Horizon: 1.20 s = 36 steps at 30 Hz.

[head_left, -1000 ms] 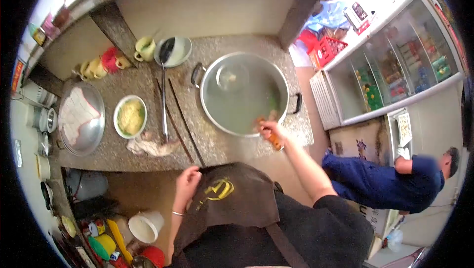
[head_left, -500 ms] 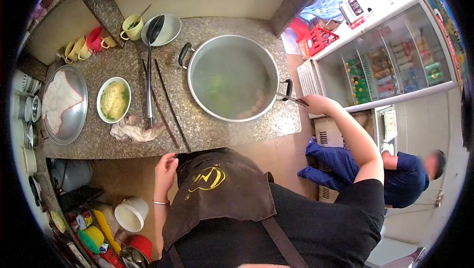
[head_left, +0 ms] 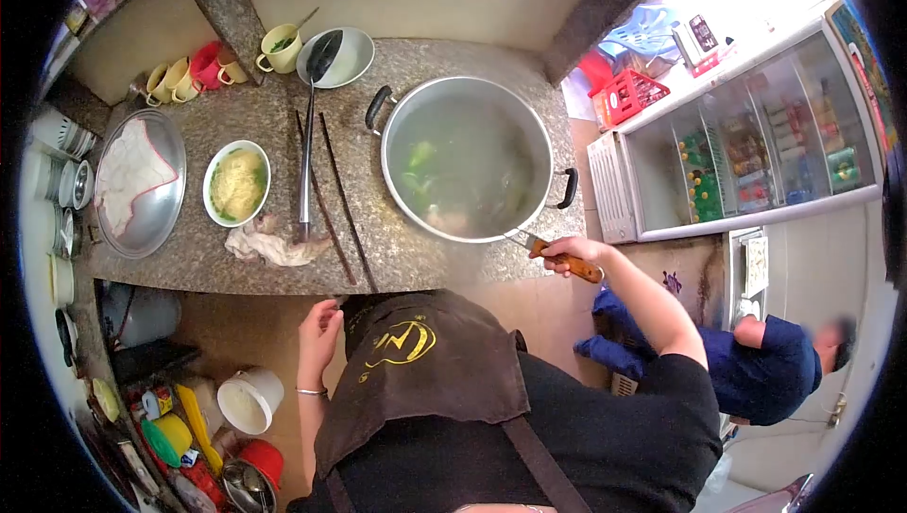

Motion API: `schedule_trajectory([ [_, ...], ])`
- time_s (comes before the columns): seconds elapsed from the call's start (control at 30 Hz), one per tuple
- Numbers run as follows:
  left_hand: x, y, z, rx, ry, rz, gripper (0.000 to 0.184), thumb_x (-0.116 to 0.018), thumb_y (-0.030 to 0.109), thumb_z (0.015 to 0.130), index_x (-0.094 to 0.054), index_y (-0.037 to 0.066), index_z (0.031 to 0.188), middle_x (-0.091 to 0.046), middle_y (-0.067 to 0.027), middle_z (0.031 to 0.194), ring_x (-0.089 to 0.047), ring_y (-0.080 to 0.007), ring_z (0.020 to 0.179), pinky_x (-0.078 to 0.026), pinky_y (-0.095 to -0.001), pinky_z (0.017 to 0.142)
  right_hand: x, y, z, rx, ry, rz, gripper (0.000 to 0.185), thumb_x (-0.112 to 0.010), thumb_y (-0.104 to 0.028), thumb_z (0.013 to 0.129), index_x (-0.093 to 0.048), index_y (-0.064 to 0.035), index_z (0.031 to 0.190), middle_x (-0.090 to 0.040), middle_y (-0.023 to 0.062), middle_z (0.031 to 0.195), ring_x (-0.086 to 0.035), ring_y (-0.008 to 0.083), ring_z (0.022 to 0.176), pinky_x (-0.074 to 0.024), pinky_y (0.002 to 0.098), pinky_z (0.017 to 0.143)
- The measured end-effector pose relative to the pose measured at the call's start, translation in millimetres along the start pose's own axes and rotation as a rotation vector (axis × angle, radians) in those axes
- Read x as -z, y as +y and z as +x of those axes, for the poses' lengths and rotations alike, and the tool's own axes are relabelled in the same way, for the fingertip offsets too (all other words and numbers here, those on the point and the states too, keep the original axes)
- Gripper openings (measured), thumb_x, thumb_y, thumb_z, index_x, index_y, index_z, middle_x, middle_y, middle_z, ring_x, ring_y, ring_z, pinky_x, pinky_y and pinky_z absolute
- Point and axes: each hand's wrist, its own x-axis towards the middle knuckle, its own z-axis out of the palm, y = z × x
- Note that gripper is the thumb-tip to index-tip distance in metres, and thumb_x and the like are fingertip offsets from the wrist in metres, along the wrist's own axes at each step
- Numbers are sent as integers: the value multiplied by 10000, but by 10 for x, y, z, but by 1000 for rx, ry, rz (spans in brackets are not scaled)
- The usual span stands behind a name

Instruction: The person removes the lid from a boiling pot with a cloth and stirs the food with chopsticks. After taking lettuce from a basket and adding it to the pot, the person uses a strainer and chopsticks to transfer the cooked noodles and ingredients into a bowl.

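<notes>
My right hand [head_left: 573, 256] is closed around the wooden handle [head_left: 588, 270] of a utensil whose metal end reaches over the near right rim of a large pot [head_left: 385, 154]. Cloudy liquid with green pieces [head_left: 420, 156] fills the pot; the utensil's tip is hidden in it. Beside the counter's front edge, my left hand [head_left: 321, 324] hangs near the apron with fingers bent, apparently holding nothing. On the counter are a bowl of noodles [head_left: 237, 184], a crumpled cloth [head_left: 274, 244], a long ladle [head_left: 305, 173] and two long dark sticks [head_left: 345, 196].
A round metal lid [head_left: 170, 211] with a cloth on it lies at the left. Yellow and red mugs [head_left: 206, 67] stand behind. At the right are a glass-door fridge [head_left: 619, 187] and a person in blue [head_left: 770, 371]. A white bucket [head_left: 250, 400] sits below the counter.
My right hand with the utensil has moved from the pot's right side to its near right rim. The green pieces have shifted in the liquid. My left hand stays by the apron.
</notes>
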Motion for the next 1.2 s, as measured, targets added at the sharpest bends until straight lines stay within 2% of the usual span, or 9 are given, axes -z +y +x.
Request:
schedule_trajectory([
  [0.03, -18, -4, 22, 3, -8, -15, 257, -609, 147, 834, -577, 32, 1062, -619, -73, 833, -577, -129, 751, -474, -262, 685, -80, 12, 10, -9, -20, 116, 420, -444, -199, 909, -393, 27, 1259, -474, 2, 716, -405, 68, 517, -379, 222, 509],
  [0.2, -85, 17, 128, 10, -38, -22, 268, -624, 153, 825, -581, 25, 1056, -625, -69, 835, -577, -127, 746, -475, -262, 682, -354, 207, 191, 59, -130, 485, 507, -472, -219, 890, -320, 17, 1312, -440, -9, 740, -375, 28, 482, -344, 158, 426],
  [0.27, -102, 98, 161, 21, -90, -15, 286, -633, 161, 819, -579, 21, 1062, -627, -72, 830, -576, -124, 738, -473, -260, 680, -474, 241, 204, 123, -147, 581, 393, -451, -190, 909, -412, 14, 1243, -447, -5, 705, -396, 46, 507, -359, 167, 450],
  [0.47, -180, 155, 257, 17, -113, -6, 297, -627, 178, 820, -577, 15, 1063, -635, -86, 829, -587, -129, 731, -473, -262, 671, -859, 133, 96, 296, 192, 264, 357, -470, -151, 883, -441, -2, 1207, -499, 33, 717, -451, 99, 515, -401, 237, 475],
  [0.53, -192, 169, 287, -10, -118, 37, 304, -626, 184, 818, -576, 11, 1063, -638, -94, 824, -594, -138, 727, -475, -267, 669, -904, 150, 83, 318, 239, 256, 294, -473, -135, 872, -471, -20, 1143, -500, 34, 692, -473, 106, 508, -406, 241, 476],
  [0.63, -213, 176, 312, -49, -125, 61, 317, -627, 197, 814, -574, 9, 1064, -643, -108, 819, -606, -156, 721, -479, -278, 667, -997, 83, 20, 367, 387, 170, 115, -502, -160, 866, -476, -53, 898, -509, 31, 677, -478, 107, 488, -416, 249, 467],
  [0.73, -215, 163, 324, -69, -159, 48, 323, -629, 202, 811, -573, 12, 1067, -647, -115, 826, -617, -169, 727, -483, -285, 670, -1103, 17, -48, 380, 475, 166, 131, -513, -182, 869, -479, -56, 879, -512, 24, 678, -481, 105, 488, -418, 252, 455],
  [1.0, 106, 214, 351, -78, -272, 113, 322, -625, 190, 810, -566, 17, 1075, -651, -122, 841, -635, -193, 750, -495, -299, 690, -1391, 33, 90, 508, 568, 211, 194, -514, -189, 876, -489, -38, 995, -504, 19, 684, -474, 102, 488, -414, 250, 445],
  [1.2, 650, -37, 221, -97, -188, 89, 304, -622, 179, 810, -568, 12, 1058, -655, -119, 830, -636, -190, 738, -496, -302, 686, -1714, 79, 337, 523, 556, 389, 162, -520, -171, 867, -485, -42, 958, -499, 27, 685, -467, 118, 487, -417, 268, 456],
])
